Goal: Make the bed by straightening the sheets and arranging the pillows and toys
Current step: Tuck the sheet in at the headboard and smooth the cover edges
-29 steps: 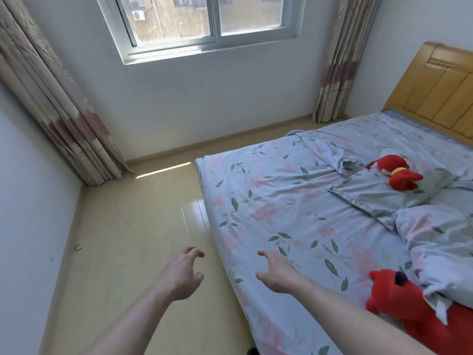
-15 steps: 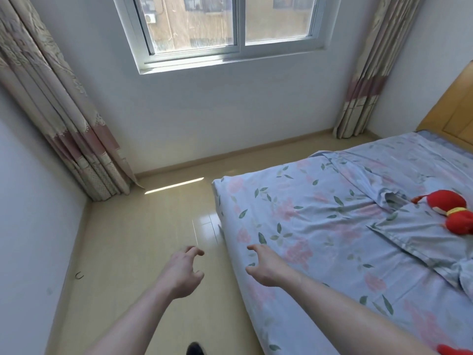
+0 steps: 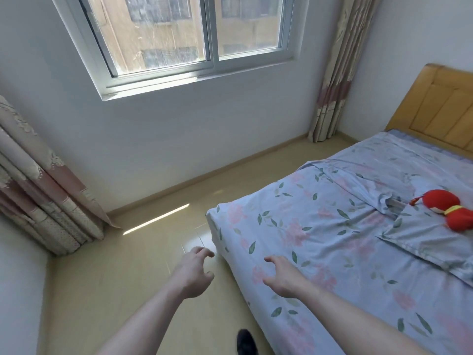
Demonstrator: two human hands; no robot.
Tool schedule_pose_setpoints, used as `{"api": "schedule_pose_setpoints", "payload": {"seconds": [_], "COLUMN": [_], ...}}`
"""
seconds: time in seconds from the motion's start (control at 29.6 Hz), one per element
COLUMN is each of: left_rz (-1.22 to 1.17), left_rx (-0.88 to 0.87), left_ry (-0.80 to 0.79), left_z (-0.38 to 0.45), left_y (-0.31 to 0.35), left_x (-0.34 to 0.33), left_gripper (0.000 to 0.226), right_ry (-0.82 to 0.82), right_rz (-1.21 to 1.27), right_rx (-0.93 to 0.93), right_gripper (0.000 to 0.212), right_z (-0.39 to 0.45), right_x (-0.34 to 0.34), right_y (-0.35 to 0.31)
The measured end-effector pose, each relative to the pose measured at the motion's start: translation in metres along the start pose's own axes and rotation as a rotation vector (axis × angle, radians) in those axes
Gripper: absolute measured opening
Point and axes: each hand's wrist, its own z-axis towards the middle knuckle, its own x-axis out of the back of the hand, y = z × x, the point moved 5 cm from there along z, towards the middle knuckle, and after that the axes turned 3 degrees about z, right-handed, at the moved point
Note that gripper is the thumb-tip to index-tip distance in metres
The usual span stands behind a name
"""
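2 hands out, both empty. L hand [image 3: 192, 274] over floor [image 3: 107, 290], fingers loosely curled, apart. R hand [image 3: 281, 275] above bed [image 3: 320, 239] corner, fingers spread, contact w/ sheet [image 3: 294, 221] unclear. 1 red toy [image 3: 450, 210] on 1 pillow [image 3: 422, 239], near headboard [image 3: 440, 106]. 2 curtains.

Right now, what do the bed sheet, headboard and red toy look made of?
Bed sheet: thin woven fabric, matte, likely cotton or a blend; it creases and folds softly, with a printed floral pattern.
Headboard: wood or wood veneer, light orange-tan with a smooth sheen and panel grooves.
Red toy: plush fabric, rounded and stuffed-looking, with a yellow band.
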Motion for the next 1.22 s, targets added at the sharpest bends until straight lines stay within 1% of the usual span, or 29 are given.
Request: {"api": "schedule_pose_setpoints", "payload": {"seconds": [0.2,0.27,0.41,0.64,0.74,0.84,0.98,1.05,1.15,1.22], "left_rz": [0.030,0.042,0.075,0.040,0.035,0.034,0.047,0.072,0.150,0.201], "left_rx": [-0.106,-0.101,-0.073,-0.032,-0.022,-0.026,-0.080,-0.112,-0.170,-0.211], "left_ry": [-0.022,-0.037,-0.065,-0.019,-0.029,-0.046,-0.092,-0.125,-0.174,-0.211], "left_z": [0.093,0.136,0.192,0.293,0.316,0.357,0.422,0.448,0.492,0.521], "left_y": [-0.007,-0.020,-0.051,-0.103,-0.120,-0.144,-0.182,-0.199,-0.225,-0.230], "left_x": [0.036,0.054,0.088,0.161,0.175,0.193,0.224,0.239,0.268,0.283], "left_gripper": [0.051,0.051,0.050,0.048,0.048,0.047,0.047,0.047,0.048,0.049], "right_ry": [-0.013,-0.017,-0.049,-0.072,-0.069,-0.056,-0.017,0.009,0.058,0.097], "right_rz": [0.036,0.061,0.115,0.147,0.149,0.106,0.129,0.158,0.226,0.276], "right_rx": [-0.077,-0.090,-0.117,-0.096,-0.077,-0.088,-0.176,-0.209,-0.310,-0.357], "right_gripper": [0.067,0.067,0.066,0.067,0.067,0.070,0.072,0.070,0.068,0.068], "right_z": [0.086,0.131,0.195,0.319,0.346,0.388,0.447,0.463,0.482,0.488], "right_x": [0.007,0.011,0.018,0.050,0.060,0.065,0.063,0.065,0.068,0.069], "right_y": [-0.027,-0.042,-0.077,-0.152,-0.178,-0.204,-0.225,-0.234,-0.246,-0.250]}}
